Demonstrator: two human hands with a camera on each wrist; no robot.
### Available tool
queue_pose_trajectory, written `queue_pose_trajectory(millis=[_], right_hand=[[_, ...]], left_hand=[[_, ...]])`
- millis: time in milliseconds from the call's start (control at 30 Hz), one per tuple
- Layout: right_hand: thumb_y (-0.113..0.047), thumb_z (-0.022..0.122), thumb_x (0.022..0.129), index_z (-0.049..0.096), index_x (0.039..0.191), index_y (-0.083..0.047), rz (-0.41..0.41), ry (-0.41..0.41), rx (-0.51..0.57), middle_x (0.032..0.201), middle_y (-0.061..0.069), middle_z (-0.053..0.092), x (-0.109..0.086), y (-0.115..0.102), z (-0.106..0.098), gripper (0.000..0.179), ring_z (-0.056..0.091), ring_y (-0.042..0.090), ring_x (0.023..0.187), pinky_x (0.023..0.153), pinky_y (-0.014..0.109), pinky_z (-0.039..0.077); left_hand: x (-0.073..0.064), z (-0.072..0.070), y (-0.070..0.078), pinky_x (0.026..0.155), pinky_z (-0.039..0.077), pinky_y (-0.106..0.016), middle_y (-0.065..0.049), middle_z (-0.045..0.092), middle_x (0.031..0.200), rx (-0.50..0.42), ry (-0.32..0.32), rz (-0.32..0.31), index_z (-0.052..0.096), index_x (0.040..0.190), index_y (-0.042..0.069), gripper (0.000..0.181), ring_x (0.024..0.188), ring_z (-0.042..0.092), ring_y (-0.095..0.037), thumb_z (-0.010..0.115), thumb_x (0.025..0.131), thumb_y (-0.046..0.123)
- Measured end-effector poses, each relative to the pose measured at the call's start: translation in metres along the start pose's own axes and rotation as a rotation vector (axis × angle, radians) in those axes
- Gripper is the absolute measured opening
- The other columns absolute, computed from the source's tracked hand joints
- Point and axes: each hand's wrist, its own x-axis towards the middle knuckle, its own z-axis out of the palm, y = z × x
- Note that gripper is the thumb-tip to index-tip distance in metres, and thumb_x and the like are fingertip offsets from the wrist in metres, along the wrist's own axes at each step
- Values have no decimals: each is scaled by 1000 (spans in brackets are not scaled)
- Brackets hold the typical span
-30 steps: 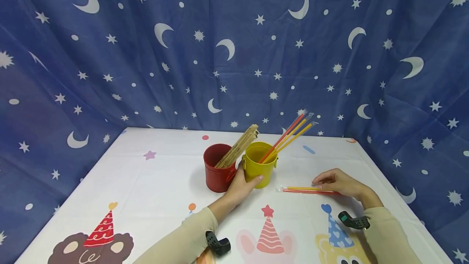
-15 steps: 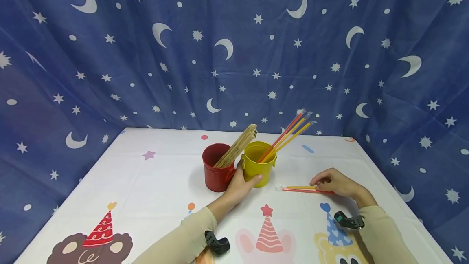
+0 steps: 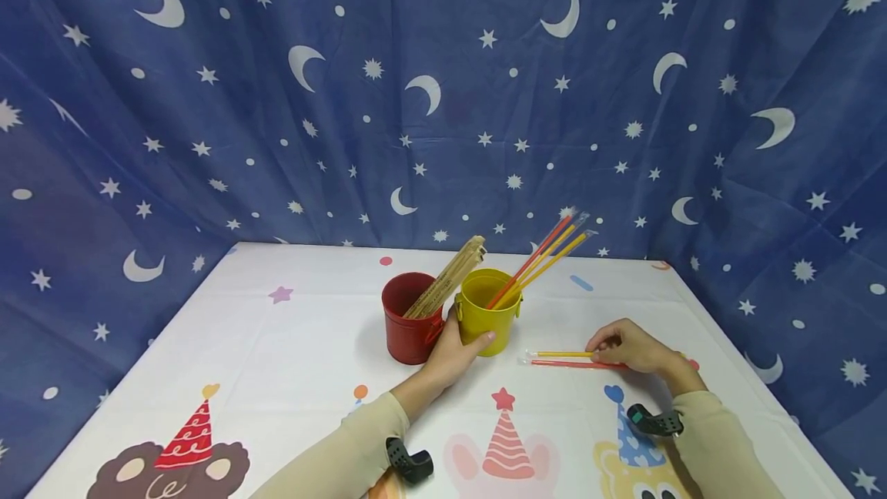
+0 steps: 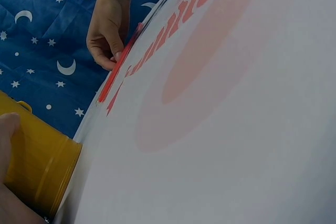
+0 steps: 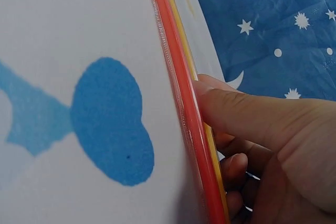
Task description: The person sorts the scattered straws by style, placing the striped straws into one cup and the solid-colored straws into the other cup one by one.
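My left hand [image 3: 452, 353] holds the small yellow bucket [image 3: 488, 329], thumb across its front and fingers behind its left side. Several red and yellow straws [image 3: 543, 259] in clear wrappers lean out of it to the right. On the tabletop to the right lie a wrapped yellow straw [image 3: 563, 354] and a wrapped red straw [image 3: 568, 364], side by side. My right hand [image 3: 634, 346] pinches the yellow straw from above. In the right wrist view the thumb [image 5: 236, 108] presses at the yellow straw's edge, just beyond the red straw [image 5: 181, 77].
Close left of the yellow bucket stands a red bucket [image 3: 409, 337] with a bundle of tan, printed sticks [image 3: 446, 279] leaning out to the right. A white cloth with party-animal prints covers the table [image 3: 277, 353]. A blue star-and-moon curtain [image 3: 443, 137] hangs behind.
My right hand has shifted slightly left, and the gap between the yellow and red straws has widened a little. My left hand stays on the yellow bucket.
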Motion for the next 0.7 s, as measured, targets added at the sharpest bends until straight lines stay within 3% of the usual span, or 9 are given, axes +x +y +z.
queue_pose_trajectory(millis=[400,700], right_hand=[[-8,75,89,76,103,3,42,12,-17,80,2,54,1,0,-1,18,48,10,74,63,20,39],[-12,76,89,76,104,3,26,6,2,80,1,55,-3,-4,-2,21,49,8,74,63,20,41]], left_hand=[[0,-1,0,128,20,-55,-13,32,163,2,-5,10,15,161,9,88,152,31,-32,70,95,27],[2,0,-2,127,23,-54,-14,36,159,-2,1,12,18,160,7,86,150,35,-32,70,94,25]])
